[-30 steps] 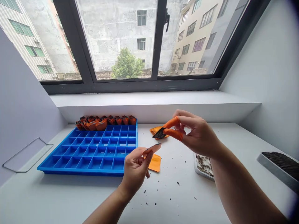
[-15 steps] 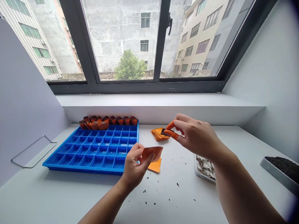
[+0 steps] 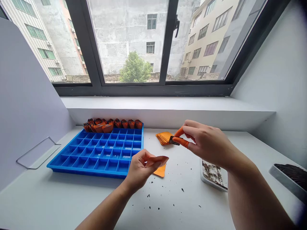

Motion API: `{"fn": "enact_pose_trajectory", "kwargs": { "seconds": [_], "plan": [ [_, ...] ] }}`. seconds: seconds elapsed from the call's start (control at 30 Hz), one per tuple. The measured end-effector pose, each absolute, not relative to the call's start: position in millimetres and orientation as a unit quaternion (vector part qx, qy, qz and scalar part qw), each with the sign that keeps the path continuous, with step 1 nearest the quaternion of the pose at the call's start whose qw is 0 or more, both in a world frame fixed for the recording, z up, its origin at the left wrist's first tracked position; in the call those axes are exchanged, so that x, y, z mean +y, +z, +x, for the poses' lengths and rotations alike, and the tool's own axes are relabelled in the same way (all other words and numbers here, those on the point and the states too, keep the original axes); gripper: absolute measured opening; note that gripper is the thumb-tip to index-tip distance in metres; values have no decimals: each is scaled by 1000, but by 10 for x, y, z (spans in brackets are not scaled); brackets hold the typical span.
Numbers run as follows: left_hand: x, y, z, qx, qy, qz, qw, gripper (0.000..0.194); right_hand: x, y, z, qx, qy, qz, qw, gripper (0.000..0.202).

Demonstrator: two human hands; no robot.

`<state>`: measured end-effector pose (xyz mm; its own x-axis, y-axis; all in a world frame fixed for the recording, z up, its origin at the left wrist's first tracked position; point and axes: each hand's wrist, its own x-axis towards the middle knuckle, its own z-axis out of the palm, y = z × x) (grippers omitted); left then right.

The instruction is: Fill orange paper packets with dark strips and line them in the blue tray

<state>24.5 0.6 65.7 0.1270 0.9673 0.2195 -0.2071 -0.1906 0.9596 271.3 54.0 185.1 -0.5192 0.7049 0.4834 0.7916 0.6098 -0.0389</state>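
Observation:
My left hand [image 3: 141,171] pinches a small orange paper packet [image 3: 161,159] between thumb and fingers, its opening seen nearly edge-on. Orange finger cots cover the thumb and forefinger of my right hand [image 3: 207,142]. Between those fingertips is a thin, dark, flat piece [image 3: 174,141], apart from the packet. Just behind the piece lies a fanned stack of orange packets [image 3: 163,137]. Another flat orange packet [image 3: 160,172] lies on the table, partly hidden by my left hand.
A blue compartment tray [image 3: 88,173] stands at left, its back row holding filled orange packets [image 3: 107,128]. At right are a white tub [image 3: 211,182] with dark crumbs and a container [image 3: 284,179] of dark strips. Dark bits dot the white table; a wire frame [image 3: 38,152] is far left.
The packet in my left hand has tipped from showing its face to nearly edge-on. My right hand has shifted slightly right and down, and more of the dark piece shows. The view has moved a little.

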Motion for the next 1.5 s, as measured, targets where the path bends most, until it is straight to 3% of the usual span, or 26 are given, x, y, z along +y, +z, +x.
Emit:
{"fn": "enact_pose_trajectory", "kwargs": {
  "seconds": [0.3,0.6,1.0,1.3,1.43,1.5],
  "plan": [
    [-5,599,250,335,551,549,532,29,530,1852,2769,-874,-90,-431,206,32],
    [36,540,213,357,563,631,397,19,477,1894,2754,-883,-77,-398,235,38],
    [59,506,233,356,556,601,449,26,440,1915,2740,-896,-55,-375,232,37],
    [68,463,200,355,539,636,423,29,399,1937,2749,-899,-43,-366,237,40],
    [51,494,214,341,523,637,453,15,390,1949,2737,-904,-30,-353,241,38],
    [41,505,231,346,518,632,462,17,379,1957,2729,-907,-18,-341,245,37]
  ]
}}
